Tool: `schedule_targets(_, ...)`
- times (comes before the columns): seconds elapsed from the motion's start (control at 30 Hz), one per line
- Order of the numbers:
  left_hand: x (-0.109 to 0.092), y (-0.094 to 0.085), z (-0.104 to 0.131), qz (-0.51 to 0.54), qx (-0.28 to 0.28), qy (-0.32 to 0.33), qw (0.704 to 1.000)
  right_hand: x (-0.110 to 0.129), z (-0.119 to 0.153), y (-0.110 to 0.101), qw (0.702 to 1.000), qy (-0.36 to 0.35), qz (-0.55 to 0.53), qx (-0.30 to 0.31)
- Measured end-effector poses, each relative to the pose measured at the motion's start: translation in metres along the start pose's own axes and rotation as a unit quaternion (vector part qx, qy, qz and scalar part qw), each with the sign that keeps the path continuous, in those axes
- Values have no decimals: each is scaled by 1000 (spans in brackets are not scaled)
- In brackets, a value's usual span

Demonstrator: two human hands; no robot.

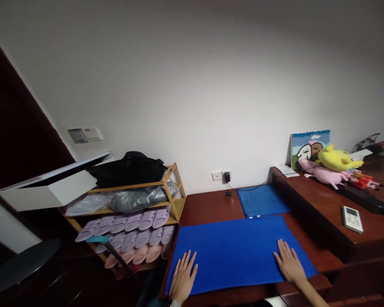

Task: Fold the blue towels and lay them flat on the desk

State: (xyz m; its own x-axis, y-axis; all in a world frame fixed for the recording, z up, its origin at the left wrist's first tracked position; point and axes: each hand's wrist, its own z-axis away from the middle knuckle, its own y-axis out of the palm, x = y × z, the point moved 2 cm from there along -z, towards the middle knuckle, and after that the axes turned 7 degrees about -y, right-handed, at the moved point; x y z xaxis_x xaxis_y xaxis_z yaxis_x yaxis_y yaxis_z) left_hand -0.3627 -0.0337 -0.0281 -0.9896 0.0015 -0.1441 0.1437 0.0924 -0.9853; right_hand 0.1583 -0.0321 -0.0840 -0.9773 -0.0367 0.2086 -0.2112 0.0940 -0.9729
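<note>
A smooth blue cloth [233, 251] lies spread out flat on the reddish-brown wooden table [208, 209]. My left hand [183, 277] rests palm down on its left part, fingers stretched out, with something light-coloured at the wrist. Over on the right part, my right hand [289, 261] also lies flat with the fingers extended. Neither hand holds anything. Behind the large cloth is a smaller folded blue cloth [262, 200], close to the wall.
A wooden rack [176, 192] at left holds several lilac slippers [134, 221], pink slippers [141, 254] and a black bag [131, 168]. On the raised surface at right are plush toys [337, 158], a picture [310, 147] and a white remote [352, 218]. A black plug [227, 177] sits in the wall socket.
</note>
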Motion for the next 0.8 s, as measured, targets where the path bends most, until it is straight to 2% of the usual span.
schedule_targets(0.1,1,2,-1,-7,3,-2,1000,-71,7,-1,999,22,31,-5)
schedule_targets(0.2,2,4,-4,-14,7,-7,1000,-105,13,-1,999,27,19,-36)
schedule_targets(0.3,4,5,-5,-15,20,-12,1000,-112,16,1,998,29,-2,-62)
schedule_targets(0.43,13,5,-3,-4,12,-5,1000,-96,10,0,996,16,-20,-91)
schedule_targets(0.5,20,4,-6,2,-21,-6,1000,-73,-1,-5,994,13,-29,-103)
schedule_targets(0.57,27,2,-15,2,-60,-15,998,-35,-16,-10,994,-7,-47,-97)
schedule_targets(0.7,31,1,-60,-3,-110,-16,994,81,-59,-19,988,-110,-108,-31)
schedule_targets(0.8,30,6,-104,-11,-104,-19,994,171,-91,-17,966,-209,-147,33)
